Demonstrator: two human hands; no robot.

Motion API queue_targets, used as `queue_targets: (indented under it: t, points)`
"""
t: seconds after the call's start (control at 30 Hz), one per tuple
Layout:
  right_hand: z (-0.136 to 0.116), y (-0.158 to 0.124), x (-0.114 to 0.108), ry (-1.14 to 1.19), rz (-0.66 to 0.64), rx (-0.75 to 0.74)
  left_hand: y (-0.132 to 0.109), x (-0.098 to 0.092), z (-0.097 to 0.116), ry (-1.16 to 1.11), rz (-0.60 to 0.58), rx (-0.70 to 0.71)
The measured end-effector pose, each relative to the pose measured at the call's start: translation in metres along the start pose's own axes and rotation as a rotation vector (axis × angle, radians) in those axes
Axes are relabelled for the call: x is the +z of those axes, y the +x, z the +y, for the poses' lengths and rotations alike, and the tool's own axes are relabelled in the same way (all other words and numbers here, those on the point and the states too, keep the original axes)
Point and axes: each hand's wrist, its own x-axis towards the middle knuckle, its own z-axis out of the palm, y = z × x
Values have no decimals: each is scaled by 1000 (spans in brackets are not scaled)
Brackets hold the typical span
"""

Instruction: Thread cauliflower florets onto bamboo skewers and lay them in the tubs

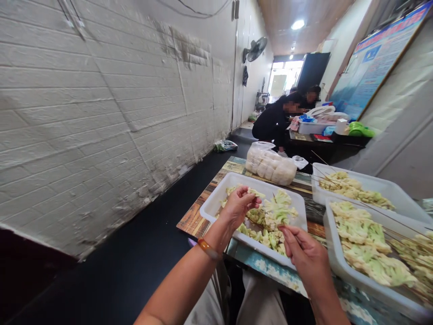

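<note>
Over a white plastic tray [213, 210] of cauliflower pieces [259, 237], both my hands are closed in pinches. My left hand [238, 205], with an amber-coloured bangle on the wrist, has its fingers curled at a pale cauliflower piece [257, 193]. To the right and nearer to me, my right hand [304, 250] presses thumb and fingers together at the tray's edge. What lies between those fingertips is too small to make out. Just beyond them is a larger cauliflower cluster [279, 208]; whether the right hand touches it, I cannot tell.
Right of me stand a white tray [338, 253] of cauliflower with thin sticks and another tray [402, 189] behind it. A bag of pale round items [270, 164] lies on the worn wooden table [198, 214]. People in dark clothes [274, 122] bend over a farther table. A wall is at left.
</note>
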Motion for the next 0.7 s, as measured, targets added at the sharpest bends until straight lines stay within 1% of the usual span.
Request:
queue_targets:
  t: [0.1,0.2,0.37,0.53,0.7]
  points:
    - [-4,-1,0,-22,-54,-21,-3,1,1,-46,31,45]
    - [-7,-2,1,-50,-93,-27,-7,3,1,-90,9,76]
    - [-5,-1,3,-104,-94,-25,-14,6,4,-96,-56,47]
    - [-2,0,4,-127,-107,-39,-17,3,6,-137,-114,35]
    - [-1,0,5,-153,-109,-47,-17,0,4,-157,-97,49]
